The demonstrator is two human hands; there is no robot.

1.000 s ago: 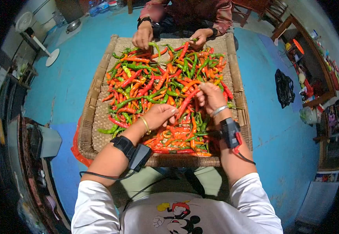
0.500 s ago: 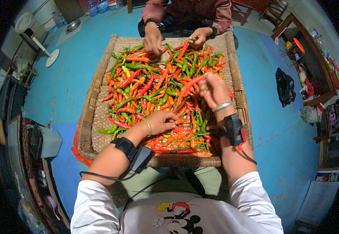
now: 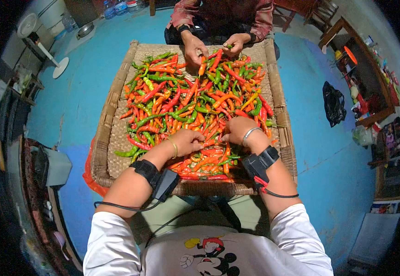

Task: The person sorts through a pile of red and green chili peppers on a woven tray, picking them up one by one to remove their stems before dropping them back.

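Observation:
A thick layer of red, orange and green chili peppers (image 3: 163, 99) covers much of a shallow woven tray (image 3: 117, 161) in front of me. My left hand (image 3: 187, 141) rests low over the near part of the pile, its fingers curled together around an orange-red chili pepper (image 3: 208, 143) at the fingertips. Close by on the right, my right hand (image 3: 240, 130) is bent down among the peppers with curled fingers. Whatever its fingertips hold is hidden from view.
Across the tray, a co-worker's hands (image 3: 195, 49) handle peppers, one with an orange chili. A black plastic bag (image 3: 335, 103) lies on the blue floor (image 3: 319, 161) at right. Left stand a grey bin (image 3: 59, 166) and a white round-based stand (image 3: 61, 68).
My right hand has come down and left toward my left hand; the long red chili it held no longer shows in it. The co-worker's hand on the left has moved right, onto an orange chili.

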